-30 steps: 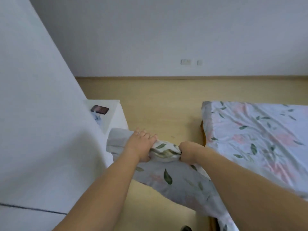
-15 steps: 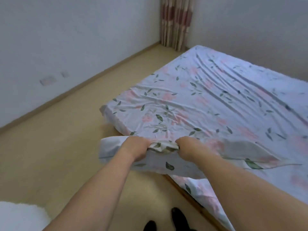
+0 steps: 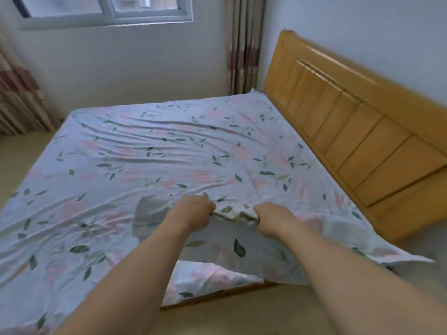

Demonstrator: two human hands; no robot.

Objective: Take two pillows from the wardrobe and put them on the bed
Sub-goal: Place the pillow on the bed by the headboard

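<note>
A flat pillow [image 3: 242, 252] in a white case with green leaves and pink flowers hangs from both my hands over the near edge of the bed [image 3: 150, 160]. My left hand [image 3: 193, 211] and my right hand [image 3: 273, 221] are each closed on its bunched top edge, close together. The bed carries a sheet of the same floral print, so the pillow blends into it. The pillow's right corner sticks out beyond the mattress edge. No second pillow is visible.
A wooden headboard [image 3: 350, 122] runs along the right side of the bed. Curtains [image 3: 242, 49] hang in the far corner and at the far left, under a window [image 3: 108, 10]. Light wooden floor [image 3: 242, 315] lies below my arms.
I have turned right from the floor and bedside area to face the bed. The pillow, still held in both hands, has come over the mattress, and the headboard and window have come into view.
</note>
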